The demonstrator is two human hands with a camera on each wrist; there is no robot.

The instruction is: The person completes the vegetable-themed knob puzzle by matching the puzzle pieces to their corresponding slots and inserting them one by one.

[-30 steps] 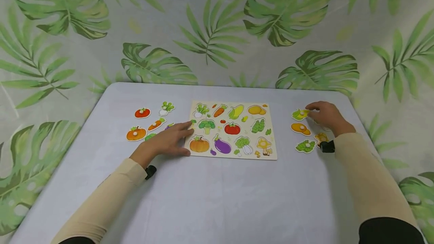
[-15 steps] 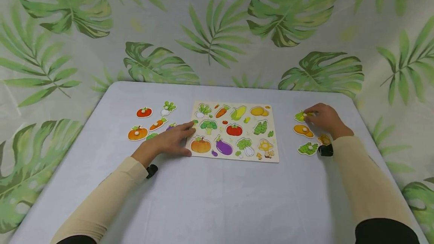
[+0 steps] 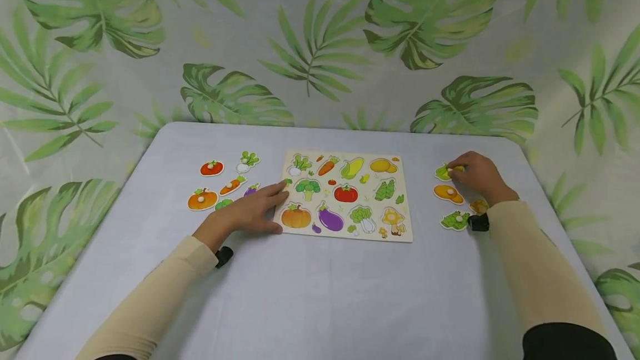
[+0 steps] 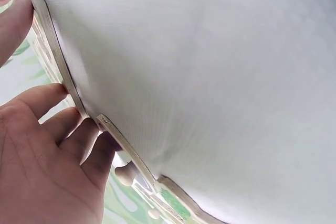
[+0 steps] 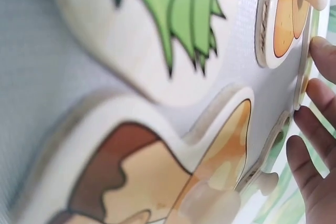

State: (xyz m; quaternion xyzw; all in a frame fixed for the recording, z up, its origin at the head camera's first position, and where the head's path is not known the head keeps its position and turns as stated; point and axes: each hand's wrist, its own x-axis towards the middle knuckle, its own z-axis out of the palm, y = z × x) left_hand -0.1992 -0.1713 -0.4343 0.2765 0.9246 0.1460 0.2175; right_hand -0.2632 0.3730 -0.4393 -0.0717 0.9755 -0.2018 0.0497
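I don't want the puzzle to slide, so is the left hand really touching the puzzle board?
Touching. The left wrist view shows the left hand with its thumb and fingertips against the edge of the puzzle board.

The left hand (image 3: 250,209) touches the left edge of the puzzle board (image 3: 369,200). On the table (image 3: 325,293), the right hand (image 3: 481,178) pinches the corn piece (image 3: 442,172) near the potato piece (image 3: 446,193).

lower left: beige left sleeve (image 3: 160,290), small black wrist piece (image 3: 224,256) | lower right: beige right sleeve (image 3: 527,265), black upper band (image 3: 567,342)
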